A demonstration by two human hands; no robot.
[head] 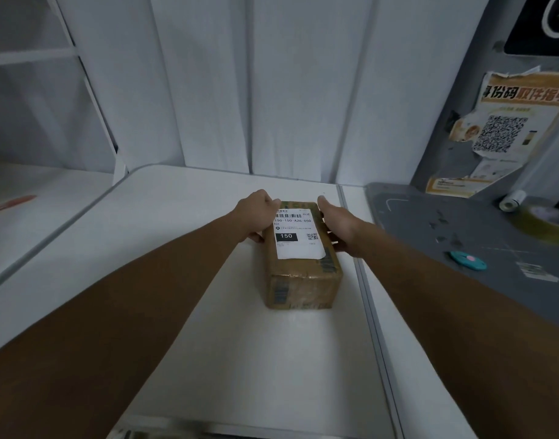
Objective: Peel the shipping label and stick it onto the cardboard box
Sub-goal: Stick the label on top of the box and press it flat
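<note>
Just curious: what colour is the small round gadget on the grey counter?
Teal with a pink centre, seen in the head view.

A white desk (183,223) spreads beneath and around both grips, with white wall panels (271,90) beyond them. Right of the right grip lies a grey mat (430,223) carrying a teal cutter (468,260), a tape roll (547,221) and a small paper roll (512,201). Above these hangs a torn orange poster (509,128) with a QR code.

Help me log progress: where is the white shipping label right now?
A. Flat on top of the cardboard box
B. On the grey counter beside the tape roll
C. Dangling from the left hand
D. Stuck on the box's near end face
A: the shipping label lies flat on the top face of the cardboard box, between the hands gripping its sides.
</note>
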